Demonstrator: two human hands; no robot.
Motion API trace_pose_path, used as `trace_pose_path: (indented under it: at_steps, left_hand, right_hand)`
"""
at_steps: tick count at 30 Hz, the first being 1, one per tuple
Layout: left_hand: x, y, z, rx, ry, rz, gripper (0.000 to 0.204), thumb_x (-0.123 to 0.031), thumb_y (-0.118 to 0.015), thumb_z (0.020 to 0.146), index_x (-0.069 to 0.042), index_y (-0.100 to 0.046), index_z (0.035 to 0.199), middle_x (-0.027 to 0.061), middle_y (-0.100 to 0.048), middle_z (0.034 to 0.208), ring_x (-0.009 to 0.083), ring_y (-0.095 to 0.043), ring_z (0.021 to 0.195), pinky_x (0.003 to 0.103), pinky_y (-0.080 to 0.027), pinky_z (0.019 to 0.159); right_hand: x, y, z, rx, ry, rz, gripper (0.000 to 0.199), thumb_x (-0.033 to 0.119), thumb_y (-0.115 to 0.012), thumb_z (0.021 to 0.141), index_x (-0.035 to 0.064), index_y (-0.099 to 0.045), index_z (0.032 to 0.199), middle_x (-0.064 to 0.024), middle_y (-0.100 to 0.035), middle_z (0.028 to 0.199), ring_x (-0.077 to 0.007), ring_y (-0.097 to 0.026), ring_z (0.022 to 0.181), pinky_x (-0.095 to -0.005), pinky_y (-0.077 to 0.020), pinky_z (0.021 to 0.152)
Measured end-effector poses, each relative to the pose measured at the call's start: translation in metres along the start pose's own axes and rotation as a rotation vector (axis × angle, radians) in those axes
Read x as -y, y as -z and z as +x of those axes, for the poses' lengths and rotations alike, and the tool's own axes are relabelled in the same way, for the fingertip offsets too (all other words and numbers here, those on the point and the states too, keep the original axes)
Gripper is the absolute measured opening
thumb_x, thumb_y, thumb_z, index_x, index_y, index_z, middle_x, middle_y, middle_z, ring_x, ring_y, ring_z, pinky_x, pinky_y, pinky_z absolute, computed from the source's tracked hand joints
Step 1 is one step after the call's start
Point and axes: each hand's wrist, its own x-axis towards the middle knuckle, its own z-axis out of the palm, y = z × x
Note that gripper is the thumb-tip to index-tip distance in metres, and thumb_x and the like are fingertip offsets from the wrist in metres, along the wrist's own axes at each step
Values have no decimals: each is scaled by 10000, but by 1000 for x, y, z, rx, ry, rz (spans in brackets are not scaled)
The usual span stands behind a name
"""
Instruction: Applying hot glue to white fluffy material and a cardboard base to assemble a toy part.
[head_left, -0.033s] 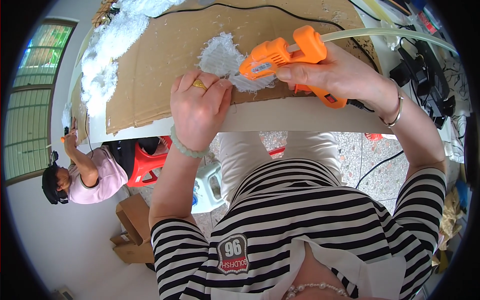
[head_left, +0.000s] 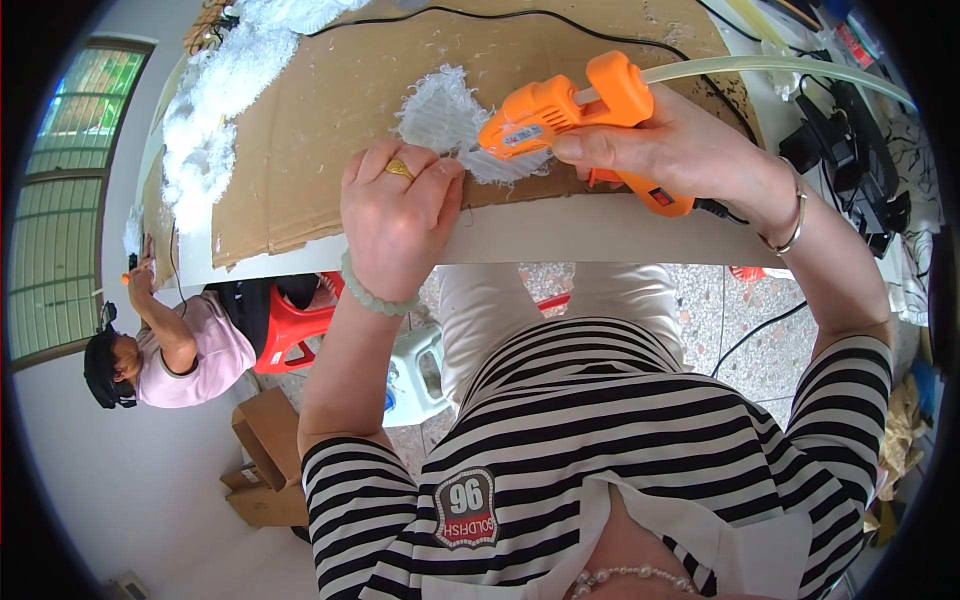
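Right hand [head_left: 670, 145] wraps the handle of the orange glue gun [head_left: 545, 105], forearm angling in from lower right, nozzle pointing left at the white fringed piece [head_left: 438, 112]; left hand [head_left: 400, 215] is back-up, fingers curled under at the piece's near edge, pinch hidden, can't tell; piece lies flat on brown cardboard [head_left: 330, 130].

Head cam = L of fisheye pair, worn on head. Faces steeply down, pic upright: shirt [head_left: 620, 400] nearest, fills bottom; L hand [head_left: 398, 205] & R hand [head_left: 660, 145] upper-mid, over table [head_left: 600, 232]; floor [head_left: 745, 320] farther, below table edge. V. wide: window [head_left: 75, 190] far L, bent; dark corners.
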Motion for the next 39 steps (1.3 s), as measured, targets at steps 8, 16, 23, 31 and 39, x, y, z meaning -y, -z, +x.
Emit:
trace_pose_path:
  at_steps: [8, 16, 23, 31, 39]
  left_hand:
    - [1, 2, -1, -1, -38, 16, 231, 8, -741, 578, -92, -647, 764, 8, -597, 761, 225, -584, 785, 346, -442, 690]
    - [2, 0, 2, 2, -61, 39, 179, -32, -717, 593, -86, -655, 751, -6, -603, 748, 194, -579, 782, 328, -438, 708]
    - [1, 0, 5, 9, -69, 55, 174, -35, -717, 593, -89, -650, 743, -7, -597, 743, 192, -577, 781, 329, -439, 710]
    - [1, -1, 6, 12, -61, 65, 183, -30, -719, 587, -91, -645, 743, -7, -591, 741, 193, -577, 781, 333, -442, 713]
    - [1, -3, 5, -1, -49, 58, 185, -28, -719, 589, -90, -646, 747, -7, -591, 745, 196, -580, 782, 334, -444, 713]
  right_hand:
    - [-6, -3, 11, -12, -18, -14, 331, 321, -642, 893, 23, -598, 1030, -5, -592, 850, -88, -546, 775, -244, -459, 703]
    - [-17, -7, 17, -86, 91, 12, 332, 369, -636, 872, 39, -600, 863, 4, -558, 684, -85, -505, 611, -251, -427, 562]
    - [-10, 0, 15, 7, -33, -30, 309, 311, -637, 896, 27, -597, 1011, -2, -582, 813, -80, -529, 727, -238, -448, 651]
    - [-11, 0, 11, 22, 9, -19, 298, 328, -640, 881, 38, -603, 941, 4, -554, 695, -79, -507, 629, -239, -425, 572]
    - [-7, 0, 8, 22, -2, -37, 284, 329, -632, 870, 57, -621, 949, 9, -526, 641, -78, -479, 558, -240, -398, 502]
